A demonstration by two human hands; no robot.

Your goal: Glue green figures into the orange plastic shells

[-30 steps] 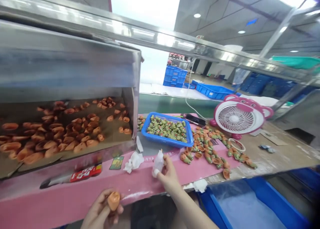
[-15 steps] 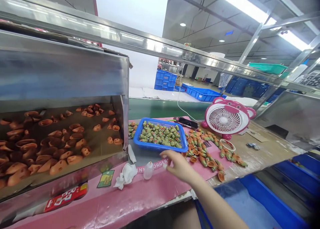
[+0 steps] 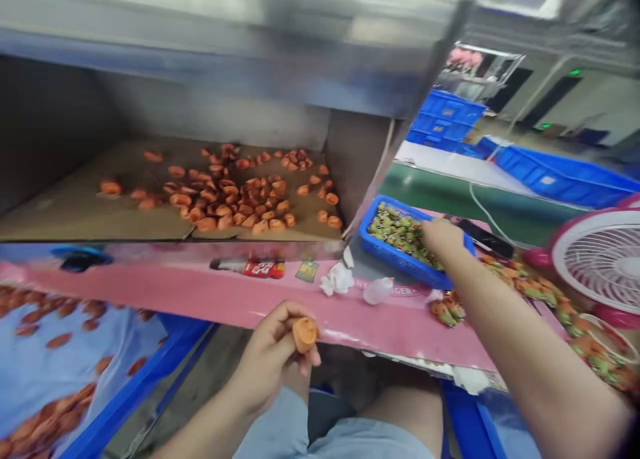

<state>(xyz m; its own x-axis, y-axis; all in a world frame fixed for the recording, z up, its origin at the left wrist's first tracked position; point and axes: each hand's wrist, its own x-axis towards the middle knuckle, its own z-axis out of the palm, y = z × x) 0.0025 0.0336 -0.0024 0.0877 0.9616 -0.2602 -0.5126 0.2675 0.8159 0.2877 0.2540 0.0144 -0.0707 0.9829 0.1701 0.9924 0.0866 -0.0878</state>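
My left hand (image 3: 267,362) is low in the view, its fingers shut on a hollow orange moulded piece (image 3: 305,333). My right hand (image 3: 443,240) reaches over the rim of a blue plastic basket (image 3: 385,251) and rests among the green-and-orange pieces (image 3: 397,231) heaped inside. Its fingertips are hidden among them. A small translucent plastic bottle (image 3: 377,291) and crumpled white tissue (image 3: 337,279) lie on the pink-covered bench (image 3: 250,295), left of my right forearm.
Many orange pieces (image 3: 235,202) lie on cardboard inside a steel cabinet (image 3: 200,79). More lie in a blue crate (image 3: 65,372) at lower left. A pink fan (image 3: 600,265) stands at right, beside a phone (image 3: 485,237). A green conveyor belt (image 3: 475,199) runs behind.
The view has swung left and down. My left hand has come into view with the orange piece, and my right hand has moved from the basket's near side onto its contents.
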